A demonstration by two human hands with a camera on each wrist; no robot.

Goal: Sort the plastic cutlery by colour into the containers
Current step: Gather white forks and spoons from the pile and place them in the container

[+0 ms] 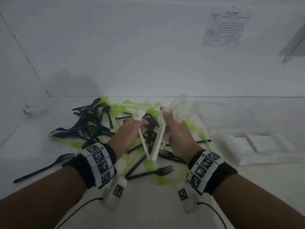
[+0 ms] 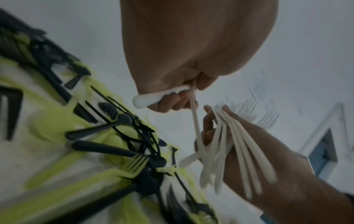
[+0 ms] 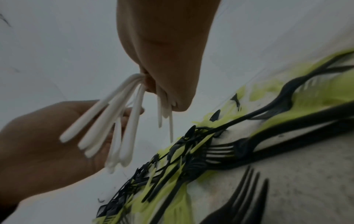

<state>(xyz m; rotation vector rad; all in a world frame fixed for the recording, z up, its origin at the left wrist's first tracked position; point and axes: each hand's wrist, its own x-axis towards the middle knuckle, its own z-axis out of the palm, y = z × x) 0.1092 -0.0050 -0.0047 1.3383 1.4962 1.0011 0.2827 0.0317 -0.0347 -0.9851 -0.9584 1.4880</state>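
— White walls and a white table top (image 1: pixel 247 113) are seen all around. What is held by the fingers?

— One white plastic fork (image 1: pixel 142 134) is pinched by the curled fingers of the left hand (image 1: pixel 127 134). Its prongs stick up past the fingers. A bunch of white plastic forks (image 1: pixel 179 109) is gripped by the curled fingers of the right hand (image 1: pixel 179 136). Their handles fan out below the palm, as seen from the right wrist.

— Are the hands close?

— Yes. They are held up side by side, and the handle ends of the white forks meet between them, above the pile.

— What lies under the hands?

— A mixed pile of black plastic cutlery (image 1: pixel 92 124) and green plastic cutlery (image 1: pixel 148 164) is spread on the table top. One long black plastic fork (image 1: pixel 42 169) lies apart, left of the left wrist.

— And the containers?

— Some white trays (image 1: pixel 264 146) are set to the right of the pile. White cutlery can be seen in one, but it is blurry.
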